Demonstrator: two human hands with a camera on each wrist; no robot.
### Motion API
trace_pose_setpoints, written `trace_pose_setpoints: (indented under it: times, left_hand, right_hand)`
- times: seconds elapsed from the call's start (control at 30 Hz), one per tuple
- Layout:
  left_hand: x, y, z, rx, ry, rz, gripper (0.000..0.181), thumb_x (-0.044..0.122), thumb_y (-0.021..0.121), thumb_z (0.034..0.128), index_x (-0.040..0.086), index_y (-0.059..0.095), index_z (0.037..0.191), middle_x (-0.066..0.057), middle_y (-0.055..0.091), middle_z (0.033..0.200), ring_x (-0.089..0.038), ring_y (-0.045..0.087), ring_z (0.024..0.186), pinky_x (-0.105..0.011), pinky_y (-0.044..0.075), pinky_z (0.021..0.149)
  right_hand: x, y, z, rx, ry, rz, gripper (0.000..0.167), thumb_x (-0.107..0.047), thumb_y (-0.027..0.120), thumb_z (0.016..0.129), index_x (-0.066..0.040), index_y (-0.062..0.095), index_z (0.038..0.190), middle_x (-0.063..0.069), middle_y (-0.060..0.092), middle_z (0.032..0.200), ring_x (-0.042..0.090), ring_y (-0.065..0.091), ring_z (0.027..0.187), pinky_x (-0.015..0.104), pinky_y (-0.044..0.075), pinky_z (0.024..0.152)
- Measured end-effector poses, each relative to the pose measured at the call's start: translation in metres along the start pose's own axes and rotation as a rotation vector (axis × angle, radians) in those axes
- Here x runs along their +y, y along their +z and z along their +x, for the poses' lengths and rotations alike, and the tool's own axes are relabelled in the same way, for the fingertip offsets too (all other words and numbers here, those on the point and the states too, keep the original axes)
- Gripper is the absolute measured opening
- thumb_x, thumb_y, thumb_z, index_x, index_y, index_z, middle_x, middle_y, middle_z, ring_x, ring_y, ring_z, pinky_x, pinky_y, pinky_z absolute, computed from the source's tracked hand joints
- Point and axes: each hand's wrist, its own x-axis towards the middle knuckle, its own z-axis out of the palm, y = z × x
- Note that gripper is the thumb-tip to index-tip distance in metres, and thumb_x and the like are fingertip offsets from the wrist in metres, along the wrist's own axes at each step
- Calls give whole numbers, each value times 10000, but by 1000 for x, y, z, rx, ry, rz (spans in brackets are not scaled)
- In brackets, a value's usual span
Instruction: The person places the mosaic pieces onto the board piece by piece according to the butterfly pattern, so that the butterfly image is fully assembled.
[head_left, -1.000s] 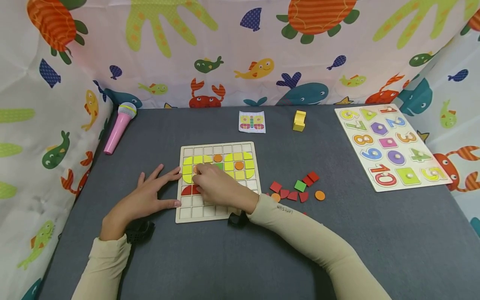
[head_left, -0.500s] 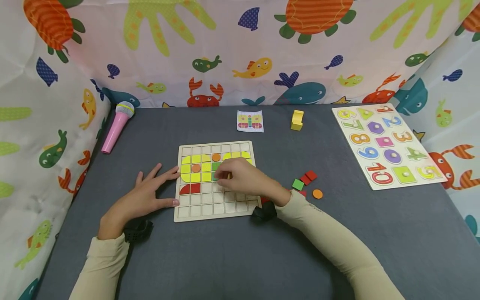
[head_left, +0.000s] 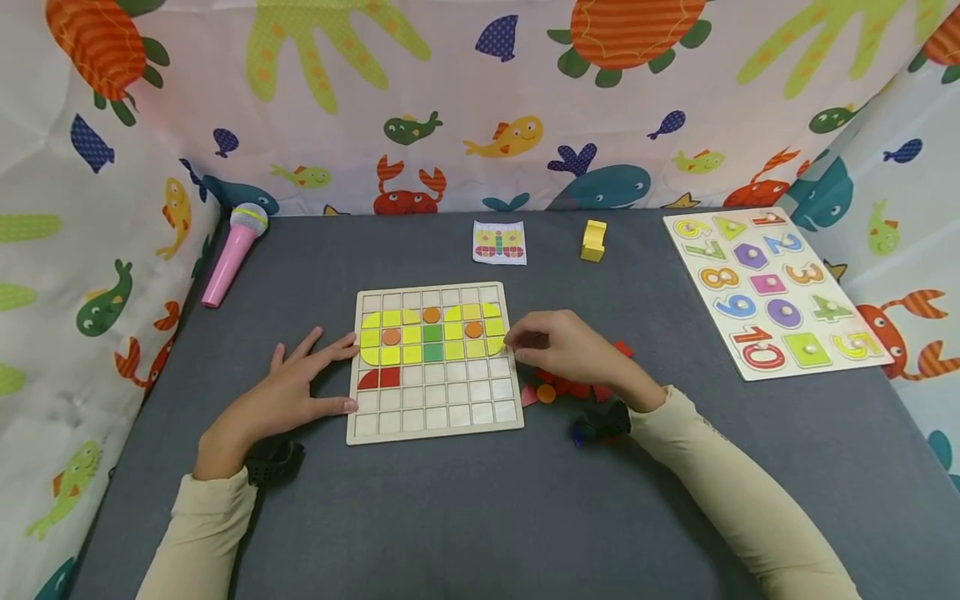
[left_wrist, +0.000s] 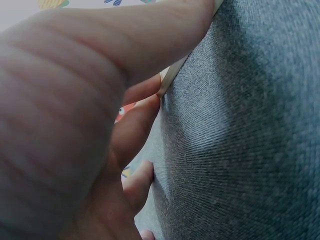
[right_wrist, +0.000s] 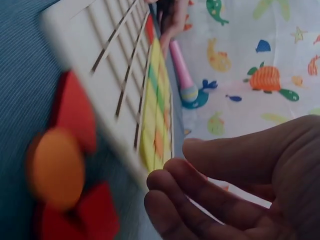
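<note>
A pale wooden grid board (head_left: 450,414) lies in front of me, its upper rows set with yellow tiles (head_left: 412,335), green tiles (head_left: 432,342) and orange discs. Two red tiles (head_left: 378,378) sit at the left in a lower row. My left hand (head_left: 281,396) rests with spread fingers against the board's left edge; thumb and fingertips touch it. Over the right edge hovers my right hand (head_left: 573,350), fingers loosely bent, nothing held between them. Below it lie loose red tiles (right_wrist: 77,117) and an orange disc (right_wrist: 57,170), partly hidden by the hand in the head view.
A small card with a butterfly pattern (head_left: 499,243) and a yellow block (head_left: 593,241) stand behind the board. A pink toy microphone (head_left: 234,258) lies at the back left, a number puzzle board (head_left: 780,321) at the right. A patterned curtain (head_left: 330,142) surrounds the table.
My right hand has lifted off the board's left part and moved right to its right edge, uncovering the yellow and green tiles. The left hand has stayed in place.
</note>
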Motion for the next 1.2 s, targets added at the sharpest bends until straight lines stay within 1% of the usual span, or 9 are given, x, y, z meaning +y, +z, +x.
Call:
trace_pose_setpoints:
  times: [0.13,0.37,0.53,0.7,0.87,1.03,1.13,1.2]
  left_hand:
    - [0,0,0,-1,0,1,969,524,847,895,127,408,1663,-126,241,1762,-479,-47,1615,-771,-158,1159]
    - [1,0,0,-5,5,-3,968,519,846,899,119,406,1662,-127,235,1764,-487,-50,1612,-777,-157,1154]
    - [0,0,0,-10,1,-6,974,522,841,901,115,396,1666,-131,224,1766,-485,-63,1611,-770,-169,1154]
    - [0,0,0,-9,-5,-4,973,521,843,900,122,397,1667,-128,226,1766,-481,-61,1613,-767,-169,1156]
    - [-1,-1,0,-8,-3,-2,971,514,847,900,123,397,1666,-128,231,1765,-483,-58,1613,-770,-163,1157]
    - [0,-1,0,-4,3,1,973,515,845,901,127,392,1669,-135,235,1762,-485,-53,1612,-770,-159,1159]
    - [0,-1,0,-5,1,1,975,523,842,901,132,390,1671,-133,235,1763,-485,-52,1612,-769,-159,1160]
    - [1,0,0,-6,0,-2,978,525,842,900,133,388,1672,-135,235,1762,-485,-52,1612,-766,-161,1161]
  right_hand:
    - [10,-8,-12,-23,-2,-5,219,19,746,976,-28,776,1188,69,760,1138,216,696,1029,481,581,951]
    - [27,-16,-27,-88,-27,-31,255,25,781,950,-65,778,1188,18,723,1224,228,664,1129,492,549,989]
    - [34,-17,-33,-98,-41,-62,261,33,801,931,-55,781,1176,36,679,1273,249,634,1162,499,548,978]
    - [36,-16,-33,-113,-58,-103,238,29,804,932,-44,778,1158,72,639,1260,257,629,1114,494,555,958]
    - [33,-16,-32,-131,-46,-125,240,25,802,939,-47,759,1163,77,603,1236,256,639,1069,487,561,947]
    - [31,-14,-28,-115,-3,-143,199,-26,818,945,-72,728,1116,56,584,1154,239,619,1010,457,556,906]
    - [29,-12,-25,-94,34,-141,166,-36,817,947,-91,702,1054,44,580,1096,224,588,950,426,537,849]
    - [28,-11,-24,-74,45,-133,143,-26,805,951,-95,692,1006,37,584,1052,213,580,904,403,530,806]
